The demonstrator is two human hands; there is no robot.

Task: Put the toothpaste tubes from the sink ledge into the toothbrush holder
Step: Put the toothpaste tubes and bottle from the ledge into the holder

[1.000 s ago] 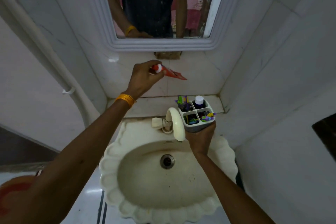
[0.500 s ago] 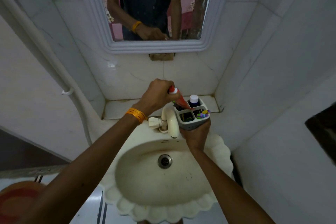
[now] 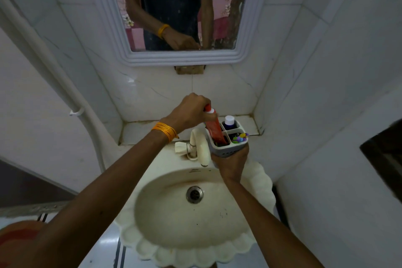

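A red toothpaste tube (image 3: 214,128) with a white-and-red cap stands with its flat end down inside the front-left compartment of the grey toothbrush holder (image 3: 227,151). My left hand (image 3: 191,112) grips the tube at its cap end, above the holder. My right hand (image 3: 232,164) holds the holder from below, over the back rim of the sink. The holder's back-right compartment carries a dark bottle with a white cap (image 3: 229,121); the front-right one holds colourful small items (image 3: 239,137).
A cream tap (image 3: 199,146) sits just left of the holder. The scalloped cream sink (image 3: 152,213) lies below, with its drain (image 3: 194,194) in the middle. A tiled ledge (image 3: 141,130) runs behind, under a white-framed mirror (image 3: 185,57). A white pipe (image 3: 71,102) climbs the left wall.
My left hand has brought the red tube down from in front of the wall and lowered it, flat end first, into the holder. The holder stays in my right hand.
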